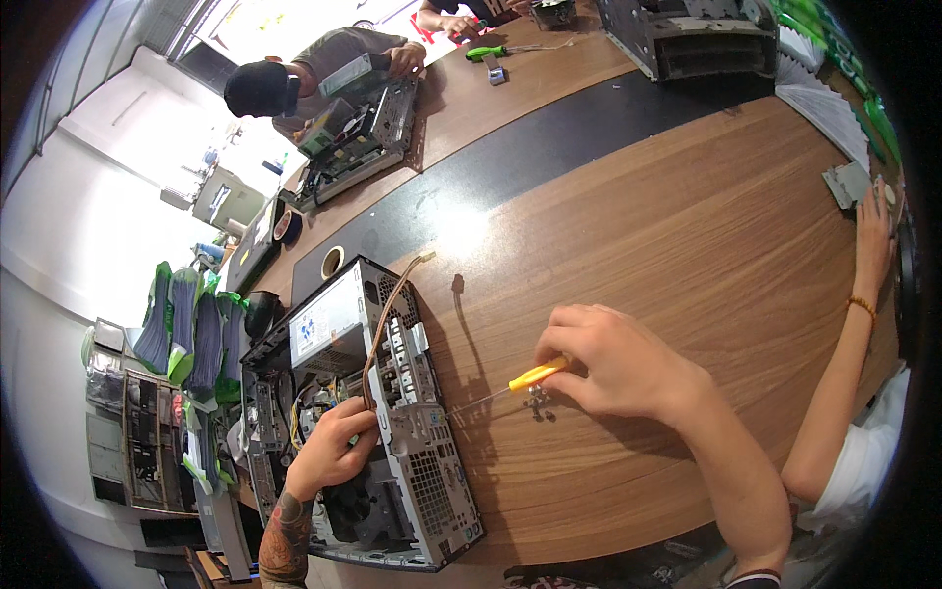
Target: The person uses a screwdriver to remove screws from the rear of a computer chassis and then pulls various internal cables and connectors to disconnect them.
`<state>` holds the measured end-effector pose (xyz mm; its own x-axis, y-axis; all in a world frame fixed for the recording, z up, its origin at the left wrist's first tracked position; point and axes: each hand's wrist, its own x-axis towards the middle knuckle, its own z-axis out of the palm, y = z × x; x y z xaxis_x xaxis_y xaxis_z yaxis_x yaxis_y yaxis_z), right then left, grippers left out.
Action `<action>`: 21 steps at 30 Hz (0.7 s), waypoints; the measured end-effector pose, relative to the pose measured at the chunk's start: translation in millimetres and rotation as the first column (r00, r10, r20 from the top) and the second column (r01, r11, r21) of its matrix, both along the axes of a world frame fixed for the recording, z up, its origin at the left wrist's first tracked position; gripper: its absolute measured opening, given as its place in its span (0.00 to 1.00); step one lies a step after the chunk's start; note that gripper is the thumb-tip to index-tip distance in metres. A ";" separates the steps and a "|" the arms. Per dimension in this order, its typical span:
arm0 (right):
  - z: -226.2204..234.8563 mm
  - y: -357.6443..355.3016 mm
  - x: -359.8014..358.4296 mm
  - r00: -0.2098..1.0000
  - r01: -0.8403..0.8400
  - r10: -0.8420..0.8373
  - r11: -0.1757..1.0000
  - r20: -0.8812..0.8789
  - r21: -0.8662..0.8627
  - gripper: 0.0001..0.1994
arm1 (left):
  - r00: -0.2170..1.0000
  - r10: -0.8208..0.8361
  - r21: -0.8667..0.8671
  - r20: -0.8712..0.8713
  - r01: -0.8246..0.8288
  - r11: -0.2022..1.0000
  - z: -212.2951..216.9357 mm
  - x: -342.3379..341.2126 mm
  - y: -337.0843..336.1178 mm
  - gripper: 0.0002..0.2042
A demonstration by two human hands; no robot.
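An opened desktop computer case (pixel 432 491) lies on the table in front of me at the left, its insides showing. My left hand (pixel 337 447) has its fingers curled at the case's metal edge; what they grip is hidden. A thin brown cable (pixel 378 334) rises beside these fingers and ends in a small pale connector. My right hand (pixel 618 363) is closed round the yellow handle of a screwdriver (pixel 535 375). Its thin shaft points left at the case's back panel; I cannot tell whether the tip touches. Several small screws (pixel 538 404) lie on the wood below my right hand.
Across the table a person (pixel 334 69) handles another opened computer (pixel 378 128). A green screwdriver (pixel 488 52) lies at the far side. At the right, another person's hand (pixel 871 231) rests near a small metal plate (pixel 846 185). A tape roll (pixel 333 261) stands behind my case.
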<state>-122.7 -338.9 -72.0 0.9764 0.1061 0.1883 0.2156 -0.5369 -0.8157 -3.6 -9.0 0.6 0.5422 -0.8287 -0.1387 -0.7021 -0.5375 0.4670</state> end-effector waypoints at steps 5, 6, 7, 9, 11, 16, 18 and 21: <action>-0.8 1.2 -2.8 0.993 0.033 -0.020 0.993 0.115 -0.117 0.06 | 1.000 0.018 0.038 0.012 -0.018 0.999 0.4 0.3 0.3 0.05; -0.8 0.9 -3.3 0.993 0.035 -0.022 0.993 0.114 -0.113 0.06 | 1.000 0.020 0.037 -0.001 -0.020 0.999 -0.1 1.1 0.7 0.05; -1.0 0.6 -3.7 0.989 0.010 0.006 0.994 0.147 -0.111 0.06 | 1.000 0.022 0.032 -0.008 -0.022 0.999 -0.8 1.8 1.3 0.05; -2.0 0.7 -3.5 0.984 -0.015 0.034 0.994 0.178 -0.107 0.06 | 1.000 0.024 0.030 -0.017 -0.024 0.999 -2.0 2.5 2.8 0.05; -3.6 1.6 -2.2 0.975 0.002 0.015 0.997 0.221 -0.078 0.06 | 1.000 0.030 0.046 -0.007 -0.029 0.999 -2.7 2.9 3.5 0.05; -6.4 4.3 0.4 0.973 0.048 -0.030 0.996 0.229 -0.075 0.06 | 0.999 0.031 0.030 -0.025 -0.031 0.999 -2.1 1.7 1.0 0.06; -6.2 3.8 0.0 0.979 0.041 -0.024 0.996 0.200 -0.084 0.06 | 0.999 0.033 0.014 -0.020 -0.033 0.999 -1.4 1.3 -0.4 0.06; -5.0 2.4 -0.8 0.979 0.032 -0.020 0.998 0.202 -0.056 0.06 | 0.999 0.045 0.037 -0.018 -0.044 0.998 -0.6 1.3 -0.2 0.07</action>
